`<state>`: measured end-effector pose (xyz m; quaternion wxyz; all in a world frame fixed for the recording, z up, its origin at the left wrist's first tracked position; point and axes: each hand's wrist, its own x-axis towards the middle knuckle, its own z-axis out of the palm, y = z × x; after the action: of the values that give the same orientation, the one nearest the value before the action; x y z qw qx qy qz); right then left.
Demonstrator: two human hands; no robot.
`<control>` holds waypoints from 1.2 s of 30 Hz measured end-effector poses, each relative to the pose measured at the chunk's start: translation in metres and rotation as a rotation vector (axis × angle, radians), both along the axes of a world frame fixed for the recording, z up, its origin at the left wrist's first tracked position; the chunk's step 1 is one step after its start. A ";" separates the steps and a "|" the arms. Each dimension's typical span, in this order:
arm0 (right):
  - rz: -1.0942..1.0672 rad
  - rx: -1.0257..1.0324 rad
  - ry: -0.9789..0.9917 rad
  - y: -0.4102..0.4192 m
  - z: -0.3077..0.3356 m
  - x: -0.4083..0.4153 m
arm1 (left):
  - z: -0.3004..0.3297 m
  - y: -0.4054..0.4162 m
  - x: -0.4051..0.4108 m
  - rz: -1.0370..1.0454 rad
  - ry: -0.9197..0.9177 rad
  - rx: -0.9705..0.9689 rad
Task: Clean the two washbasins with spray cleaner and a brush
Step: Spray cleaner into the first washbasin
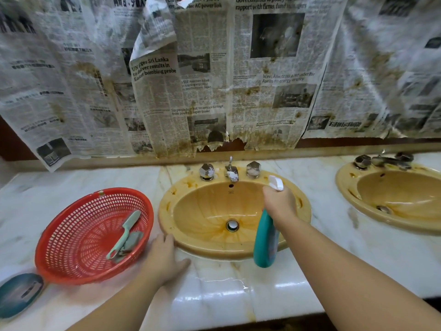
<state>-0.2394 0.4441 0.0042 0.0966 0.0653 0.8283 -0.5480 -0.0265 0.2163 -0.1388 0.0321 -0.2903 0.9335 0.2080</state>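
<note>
Right hand [279, 201], fingers clenched round the neck of the teal spray bottle [266, 242], aims its nozzle into the stained centre washbasin [235, 249], while the released left hand [164, 256] braces on the tabletop [226, 290] beside the brush [125, 232] waiting in the red basket [71, 266] at lower left.

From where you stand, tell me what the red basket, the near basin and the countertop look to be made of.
Red basket: likely moulded plastic, judging by its uniform colour and regular grid of holes.
Near basin: probably glazed ceramic, mustard yellow, glossy with highlights, though streaked with brown stains.
Countertop: looks like polished marble or a marble-look stone, white with faint veins and bright reflections along its rounded front edge.
</note>
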 end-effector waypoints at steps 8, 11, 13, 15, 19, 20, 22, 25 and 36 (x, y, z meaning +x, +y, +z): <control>-0.126 0.045 0.039 0.013 -0.010 0.009 | -0.019 -0.007 0.009 0.025 0.125 0.023; -0.182 0.068 0.033 0.026 -0.009 0.008 | -0.028 -0.010 0.014 0.021 0.143 0.006; -0.188 0.045 -0.003 0.035 -0.008 0.006 | -0.031 -0.010 0.016 0.018 0.159 -0.009; -0.190 0.034 -0.028 0.044 -0.008 0.005 | -0.033 -0.010 0.018 0.025 0.181 -0.010; -0.249 0.087 -0.012 0.058 -0.008 0.008 | -0.032 -0.012 0.021 0.031 0.229 -0.011; -0.263 0.109 -0.015 0.062 -0.009 0.009 | -0.031 -0.011 0.021 0.031 0.234 -0.014; -0.288 0.152 -0.030 0.071 -0.011 0.013 | -0.031 -0.011 0.022 0.036 0.232 -0.016; -0.321 0.205 -0.080 0.082 -0.018 0.021 | -0.031 -0.012 0.022 0.036 0.232 -0.009; 0.001 0.198 -0.321 0.072 -0.051 0.074 | -0.027 -0.010 0.024 0.048 0.251 0.015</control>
<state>-0.1651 0.5162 -0.0468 0.2209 0.1604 0.8522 -0.4463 -0.0026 0.2065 -0.1660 -0.0878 -0.2839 0.9213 0.2506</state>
